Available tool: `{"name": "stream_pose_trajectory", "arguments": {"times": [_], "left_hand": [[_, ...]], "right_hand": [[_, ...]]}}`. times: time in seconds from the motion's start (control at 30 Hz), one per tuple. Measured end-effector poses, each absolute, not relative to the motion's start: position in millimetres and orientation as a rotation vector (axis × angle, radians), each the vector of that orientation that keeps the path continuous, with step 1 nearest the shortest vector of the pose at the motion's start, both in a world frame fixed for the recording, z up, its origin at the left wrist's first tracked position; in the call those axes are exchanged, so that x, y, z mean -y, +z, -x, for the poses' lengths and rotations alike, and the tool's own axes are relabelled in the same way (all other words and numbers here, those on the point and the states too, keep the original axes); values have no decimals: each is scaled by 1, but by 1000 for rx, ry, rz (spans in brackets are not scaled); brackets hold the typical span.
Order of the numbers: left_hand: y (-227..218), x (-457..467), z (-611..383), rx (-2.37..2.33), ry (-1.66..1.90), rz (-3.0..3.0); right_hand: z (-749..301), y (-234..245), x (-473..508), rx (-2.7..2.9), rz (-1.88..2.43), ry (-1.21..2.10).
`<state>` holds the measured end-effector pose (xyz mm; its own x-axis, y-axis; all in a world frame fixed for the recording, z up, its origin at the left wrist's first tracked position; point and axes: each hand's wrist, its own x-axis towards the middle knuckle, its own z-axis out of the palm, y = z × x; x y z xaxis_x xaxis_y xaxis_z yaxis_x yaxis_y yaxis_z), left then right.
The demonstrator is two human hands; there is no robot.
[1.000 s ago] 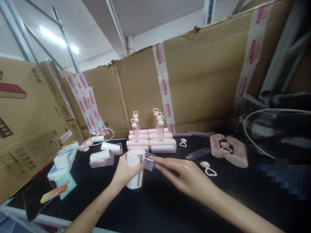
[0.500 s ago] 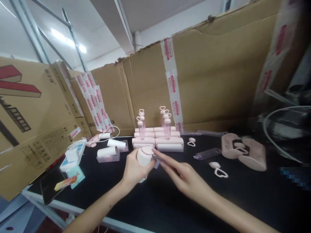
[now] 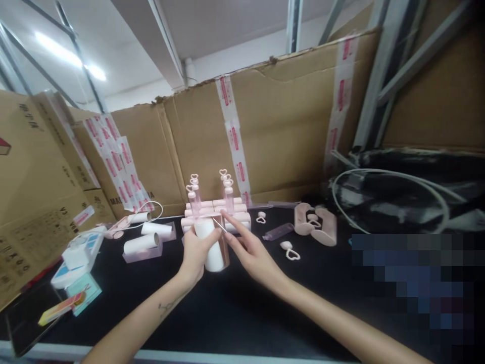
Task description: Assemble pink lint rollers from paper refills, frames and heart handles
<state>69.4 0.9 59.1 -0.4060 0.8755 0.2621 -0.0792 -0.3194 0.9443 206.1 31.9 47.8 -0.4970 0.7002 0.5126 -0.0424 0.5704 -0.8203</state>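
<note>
My left hand (image 3: 194, 257) is wrapped round a white roll (image 3: 214, 250), which stands slightly tilted above the black table. A pinkish, partly see-through piece shows along the roll's right side. My right hand (image 3: 253, 255) pinches a thin silvery tool (image 3: 220, 225) against the roll's top edge; its exact kind is too small to make out. Just behind the hands are rows of pink roller cases (image 3: 191, 221) with white rolls in them. Clear pink tubes (image 3: 229, 201) with heart-shaped handles stand upright on these cases.
White rolls (image 3: 141, 243) in clear pink trays lie to the left, near a power strip (image 3: 78, 258) and a teal card (image 3: 85, 293). On the right are heart-handled caps (image 3: 291, 253), a clear tube (image 3: 278, 232) and pink shells (image 3: 324, 226). Cardboard walls (image 3: 288, 126) stand behind.
The view has swung to the right. The white roll is turned so that its long side shows now, and the silvery tool's tip is more visible at its top edge.
</note>
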Motion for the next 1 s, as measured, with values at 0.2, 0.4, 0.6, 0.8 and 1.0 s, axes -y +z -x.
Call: {"name": "stream_pose_trajectory", "arguments": {"times": [0.2,0.4,0.6,0.8,1.0], "left_hand": [[59,0,-72,-1132,1853,-977],[57,6,-64,-1006,1819,-1036],[40,1,-61,-1026,1657,-1000],[40,3,-64,-993,1560,-1063],[51,4,-67,-1154,1524,-1351]], "right_hand": [[-204,45,-32,1838,507,1023],[-207,42,-53,1875,641,761],[-210,39,-51,2073,898,606],[-221,51,-56,2203,1087,418],[-255,84,-77,2114,1394,64]]}}
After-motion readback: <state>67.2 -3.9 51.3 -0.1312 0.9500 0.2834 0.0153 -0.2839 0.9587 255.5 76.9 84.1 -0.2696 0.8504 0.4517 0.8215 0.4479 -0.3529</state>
